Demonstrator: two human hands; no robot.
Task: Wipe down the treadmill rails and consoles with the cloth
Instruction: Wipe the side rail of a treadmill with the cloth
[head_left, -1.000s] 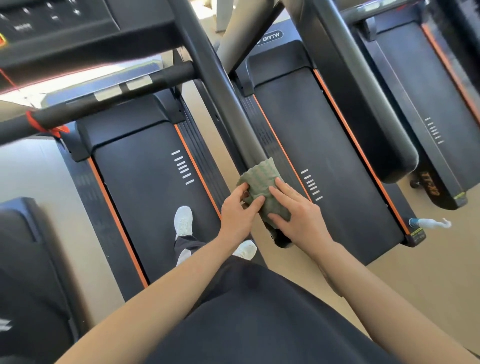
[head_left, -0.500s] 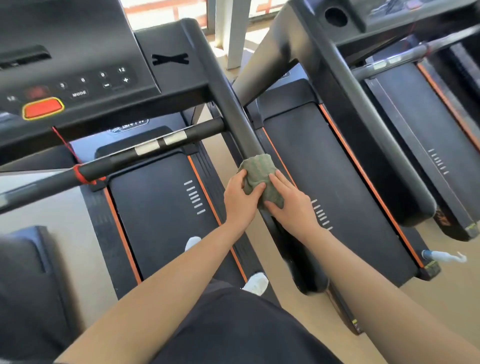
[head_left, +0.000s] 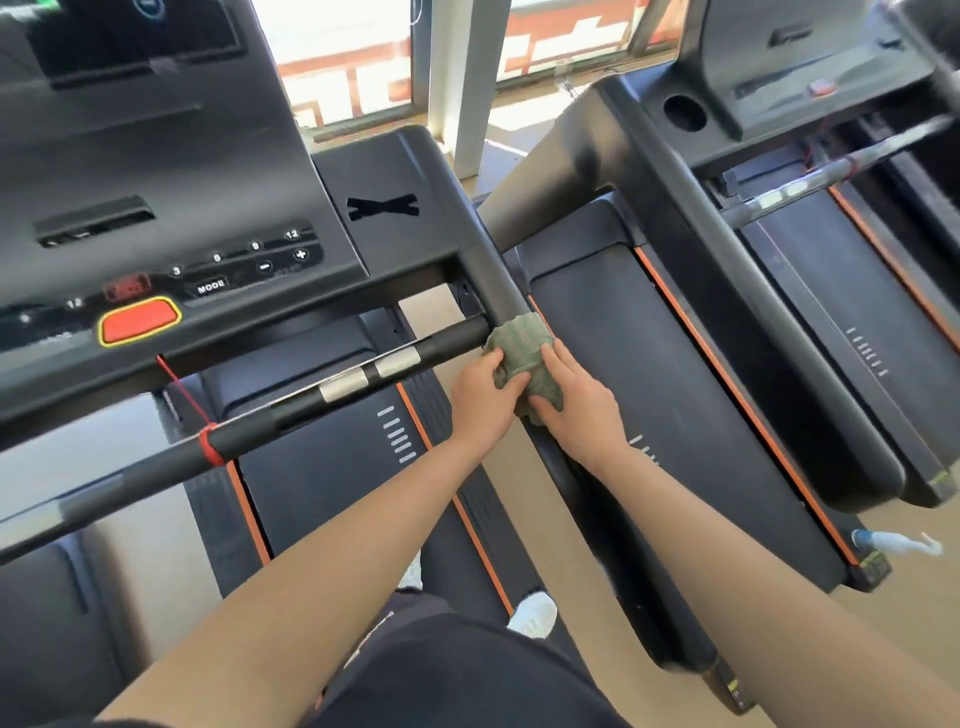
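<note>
on rail (head_left: 498, 291) | both hands grip cloth (head_left: 519, 345) | left hand (head_left: 483, 400) | right hand (head_left: 576, 410)

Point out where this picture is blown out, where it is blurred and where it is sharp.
Head view: the window behind is blown out to near white. The console buttons and the next treadmill's crossbar are smeared by blur. The cloth, left hand and right hand are fairly sharp and evenly lit.
</note>
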